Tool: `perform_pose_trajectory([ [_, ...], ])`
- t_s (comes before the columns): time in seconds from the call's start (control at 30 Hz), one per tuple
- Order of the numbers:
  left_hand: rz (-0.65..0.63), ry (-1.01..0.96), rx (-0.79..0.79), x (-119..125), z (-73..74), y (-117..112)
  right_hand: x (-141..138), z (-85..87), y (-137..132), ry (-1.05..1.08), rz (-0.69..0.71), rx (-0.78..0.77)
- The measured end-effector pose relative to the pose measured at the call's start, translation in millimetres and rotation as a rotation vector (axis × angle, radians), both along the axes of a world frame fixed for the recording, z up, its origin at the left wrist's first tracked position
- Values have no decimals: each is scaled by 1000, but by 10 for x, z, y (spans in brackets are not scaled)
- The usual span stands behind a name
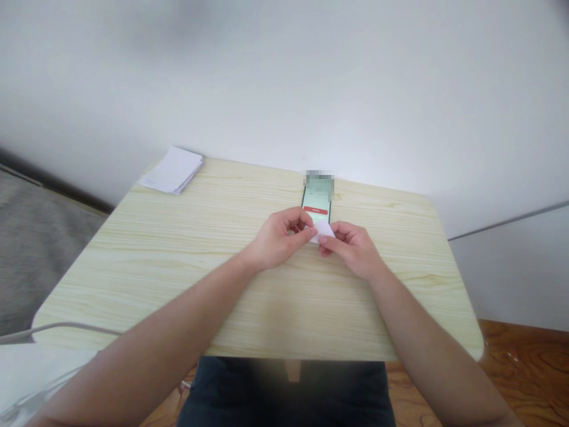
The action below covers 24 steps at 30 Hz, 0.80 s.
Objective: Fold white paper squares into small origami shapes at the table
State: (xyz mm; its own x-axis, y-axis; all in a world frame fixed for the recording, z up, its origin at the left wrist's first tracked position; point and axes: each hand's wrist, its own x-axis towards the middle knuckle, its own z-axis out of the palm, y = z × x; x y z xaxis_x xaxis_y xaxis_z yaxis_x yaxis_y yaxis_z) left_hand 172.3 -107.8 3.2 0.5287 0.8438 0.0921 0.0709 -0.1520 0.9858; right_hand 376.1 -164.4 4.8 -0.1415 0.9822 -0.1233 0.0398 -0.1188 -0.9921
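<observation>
A small piece of white paper [325,228] is pinched between my two hands above the middle of the table. My left hand [284,237] grips its left side between thumb and fingers. On the right edge, my right hand [349,244] closes with its thumb on top. Just beyond the paper lies a phone [317,198] with a lit, pale green screen and a red bar; its near end is covered by the paper and my fingers. Whether the paper is folded, I cannot tell.
A stack of white paper sheets [173,170] lies at the table's far left corner. The light wooden table [178,237] stands against a white wall [284,89]. A pale cable [66,324] runs across its near left corner.
</observation>
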Motion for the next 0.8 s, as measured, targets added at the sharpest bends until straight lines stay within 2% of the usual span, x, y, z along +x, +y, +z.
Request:
perform_pose_trajectory([
  [0.57,6,-9,-16,17,12,-16,3,16,-1,-71,-26,-35],
  [0.8,-32,-91,-54,19,11,-13,3,30,-5,-76,-27,-42],
])
